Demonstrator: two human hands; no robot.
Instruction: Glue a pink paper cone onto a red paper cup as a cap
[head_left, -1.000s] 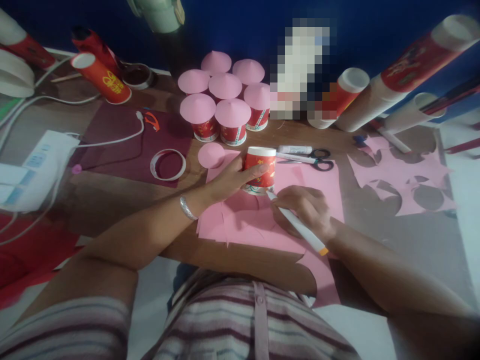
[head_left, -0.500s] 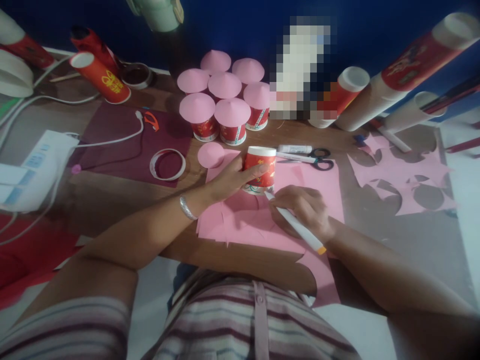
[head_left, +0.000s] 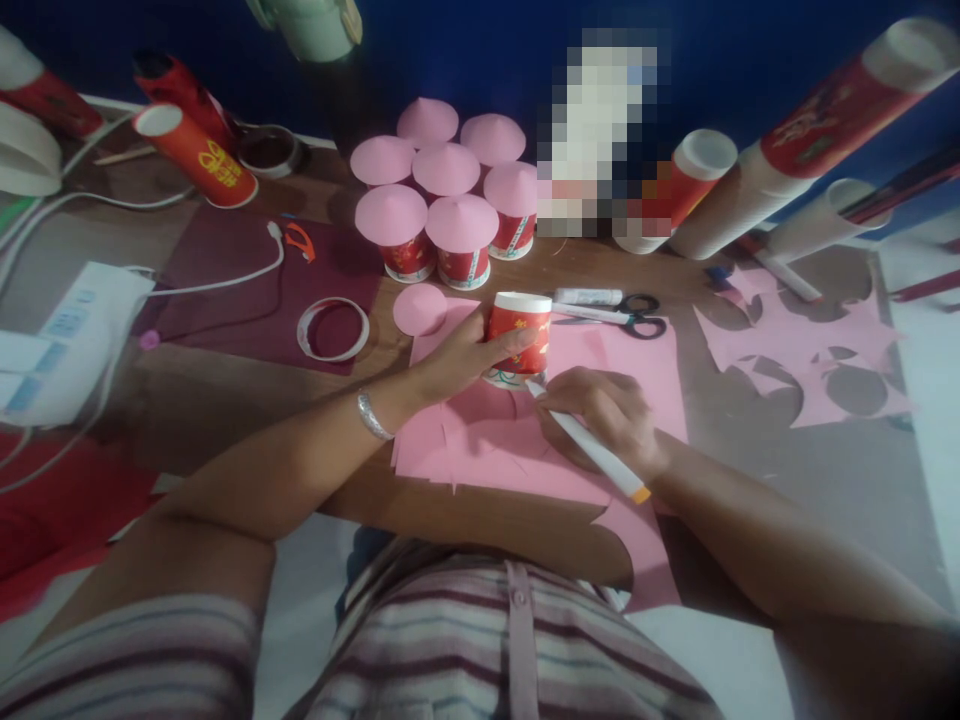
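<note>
My left hand (head_left: 491,350) is wrapped round a red paper tube (head_left: 531,350) with a white top rim and a pale, patterned lower band. In my right hand (head_left: 604,410) is a white marker pen (head_left: 592,445) with a yellow end. The pen's tip meets or nearly meets the lower edge of the tube; I cannot tell which. Under both hands lie pink paper sheets (head_left: 480,460). A loose pink paper cone (head_left: 420,311) rests just left of the tube. Behind stand several red tubes (head_left: 463,264) topped with pink paper cones (head_left: 461,224).
Scissors (head_left: 646,325) and a glue stick (head_left: 589,297) lie behind the tube. Cut pink scraps (head_left: 795,330) spread at right, near leaning cardboard tubes (head_left: 720,215). A tape roll (head_left: 301,340), a white cable (head_left: 225,287) and a white power strip (head_left: 75,330) are at left.
The view has shifted very slightly. Both hands keep their hold, and the pen tip has moved a tiny bit left and up along the tube's lower edge.
</note>
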